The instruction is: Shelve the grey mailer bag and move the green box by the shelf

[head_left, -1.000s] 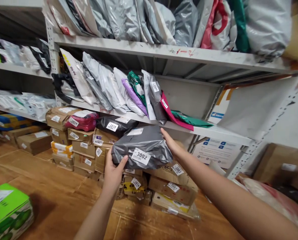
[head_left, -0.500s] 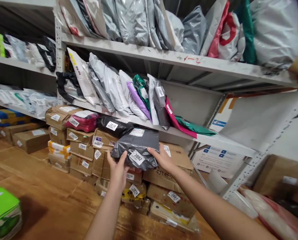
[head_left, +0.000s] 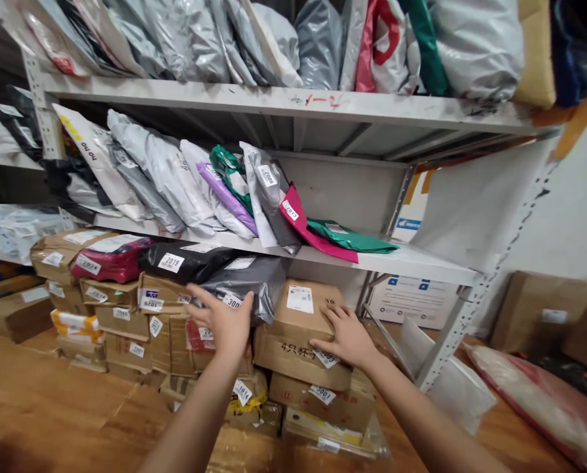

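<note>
Crinkled grey plastic parcel (head_left: 254, 282), pillow-shaped

Bare forearms, apparently no sleeves

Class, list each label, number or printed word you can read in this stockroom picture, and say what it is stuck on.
"2019": label on the black mailer bag
"2024": label on the red parcel
"3001": label on a lower cardboard box
"300", rest hidden by the left hand: grey mailer bag
Small print on the other shelf labels is too blurred to read.
</note>
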`<state>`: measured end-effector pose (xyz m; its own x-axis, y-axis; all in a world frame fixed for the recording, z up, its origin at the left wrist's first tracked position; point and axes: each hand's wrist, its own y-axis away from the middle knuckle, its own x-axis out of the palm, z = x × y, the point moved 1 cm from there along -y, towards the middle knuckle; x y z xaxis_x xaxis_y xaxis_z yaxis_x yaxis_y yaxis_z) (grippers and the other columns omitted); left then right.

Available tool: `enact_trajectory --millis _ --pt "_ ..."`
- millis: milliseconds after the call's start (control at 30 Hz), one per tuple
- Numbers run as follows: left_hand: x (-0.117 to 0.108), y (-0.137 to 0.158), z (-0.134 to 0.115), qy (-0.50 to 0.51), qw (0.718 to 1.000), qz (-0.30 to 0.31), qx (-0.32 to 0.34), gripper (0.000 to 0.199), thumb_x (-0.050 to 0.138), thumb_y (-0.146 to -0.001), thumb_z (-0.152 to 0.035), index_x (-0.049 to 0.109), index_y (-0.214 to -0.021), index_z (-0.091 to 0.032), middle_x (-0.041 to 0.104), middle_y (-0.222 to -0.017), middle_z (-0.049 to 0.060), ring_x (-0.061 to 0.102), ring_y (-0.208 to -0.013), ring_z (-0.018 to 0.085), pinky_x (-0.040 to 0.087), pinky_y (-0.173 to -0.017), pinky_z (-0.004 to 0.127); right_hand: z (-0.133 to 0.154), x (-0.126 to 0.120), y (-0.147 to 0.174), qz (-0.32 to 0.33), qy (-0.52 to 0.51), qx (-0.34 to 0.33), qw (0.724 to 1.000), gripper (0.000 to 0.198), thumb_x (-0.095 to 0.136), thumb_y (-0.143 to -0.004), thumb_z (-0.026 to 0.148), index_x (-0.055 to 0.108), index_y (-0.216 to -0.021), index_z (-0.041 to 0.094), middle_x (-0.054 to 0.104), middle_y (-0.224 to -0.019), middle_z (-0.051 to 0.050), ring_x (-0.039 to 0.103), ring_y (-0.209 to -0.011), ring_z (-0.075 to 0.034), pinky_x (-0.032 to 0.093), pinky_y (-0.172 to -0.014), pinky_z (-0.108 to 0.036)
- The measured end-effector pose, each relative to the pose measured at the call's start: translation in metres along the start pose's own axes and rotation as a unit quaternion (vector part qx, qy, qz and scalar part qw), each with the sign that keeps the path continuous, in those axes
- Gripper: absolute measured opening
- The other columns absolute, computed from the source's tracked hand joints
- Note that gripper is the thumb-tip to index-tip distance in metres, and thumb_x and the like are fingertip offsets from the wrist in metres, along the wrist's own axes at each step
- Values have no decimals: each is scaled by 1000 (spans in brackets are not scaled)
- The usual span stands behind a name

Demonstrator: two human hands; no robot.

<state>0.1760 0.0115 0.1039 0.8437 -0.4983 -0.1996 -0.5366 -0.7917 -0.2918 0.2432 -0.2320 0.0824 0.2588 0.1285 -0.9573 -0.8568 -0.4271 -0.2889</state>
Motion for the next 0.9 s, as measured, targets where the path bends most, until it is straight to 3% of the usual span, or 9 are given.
enact_trajectory --millis 100,167,300,433,600,700,767,833,900 --pt "5 5 -26 -175 938 54 293 77 69 -80 -41 36 -147 -24 23 -157 18 10 -147 42 7 -115 70 2 0 0 -13 -5 -5 1000 83 67 -74 63 53 -135 9 53 -138 -18 43 -128 -40 32 -113 -51" --pt "12 7 -35 -253 875 136 389 58 72 -78 -28 55 -133 -26 46 -143 15 29 -138 42 12 -111 74 1 1 0 -19 -8 -7 1000 84 67 -73 63 52 -135 9 53 -139 -18 42 -128 -39 32 -113 -51" --pt "31 8 -37 -256 876 188 362 31 53 -82 -3 72 -106 -9 58 -120 23 48 -118 45 34 -100 70 -1 5 0 -24 -8 -3 1000 85 67 -72 65 53 -135 9 51 -141 -18 41 -128 -41 32 -113 -52" --pt "60 18 -37 -187 918 165 308 43 33 -83 4 70 -105 3 52 -126 31 37 -129 53 25 -104 76 0 7 -2 -28 -3 -11 1000 86 61 -73 70 54 -135 10 53 -139 -18 43 -127 -42 34 -111 -53" --pt "72 26 -49 -163 936 146 274 48 35 -79 8 61 -119 6 50 -133 34 36 -135 48 16 -109 75 -9 14 -3 -37 22 -49 998 87 48 -78 75 57 -129 5 57 -132 -23 50 -122 -41 37 -106 -54" --pt "36 27 -26 -138 894 215 368 34 57 -78 -1 70 -109 -7 55 -137 21 36 -140 34 11 -121 57 -18 18 -8 -71 18 -81 994 100 33 -75 85 57 -126 3 60 -127 -25 53 -118 -42 40 -100 -57" --pt "-16 30 18 -65 842 310 437 25 55 -86 -14 73 -100 -22 70 -113 10 53 -125 23 13 -122 50 -21 16 -3 -133 10 -88 987 109 21 -71 91 56 -126 4 61 -125 -27 54 -115 -45 41 -93 -62" --pt "-86 25 86 -84 909 296 280 16 59 -85 -29 74 -79 -31 72 -80 5 65 -96 21 33 -115 42 -19 16 18 -217 -19 -101 971 101 19 -74 88 58 -121 8 63 -118 -30 57 -108 -45 42 -88 -63" --pt "-170 15 161 -126 953 226 157 21 66 -78 -30 67 -57 -27 59 -57 5 63 -73 24 41 -105 52 -9 29 53 -252 -103 -107 956 72 29 -79 80 65 -98 20 68 -97 -28 62 -91 -40 45 -82 -59"
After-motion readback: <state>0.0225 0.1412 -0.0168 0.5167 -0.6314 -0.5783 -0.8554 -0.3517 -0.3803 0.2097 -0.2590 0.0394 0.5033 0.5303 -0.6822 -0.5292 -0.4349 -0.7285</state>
